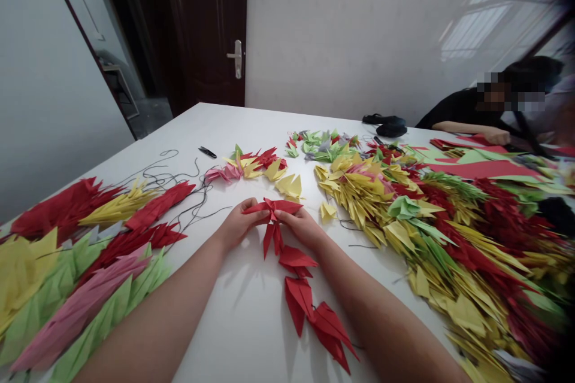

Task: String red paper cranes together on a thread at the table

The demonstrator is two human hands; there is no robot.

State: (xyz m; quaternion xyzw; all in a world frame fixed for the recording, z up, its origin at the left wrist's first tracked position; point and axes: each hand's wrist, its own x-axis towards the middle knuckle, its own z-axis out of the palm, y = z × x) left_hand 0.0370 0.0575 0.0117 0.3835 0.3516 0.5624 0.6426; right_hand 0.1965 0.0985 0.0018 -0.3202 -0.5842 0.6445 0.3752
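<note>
- My left hand (240, 224) and right hand (299, 228): together, both clamped on a red paper crane (272, 209), which sits between them over the table
- Chain of red cranes (300, 296) runs from that crane toward me, lying on the white table (251, 335) between my forearms
- Left of my hands: rows of folded cranes (76, 275) in red, yellow, green, pink
- Black thread (179, 178) tangled beside those rows
- Scissors (207, 152) lie further up the table, past the thread
- Right of my hands: big heap of cranes (372, 209), mostly yellow, red, green
- Far right corner: a co-worker's arm (467, 130) rests on the table edge
</note>
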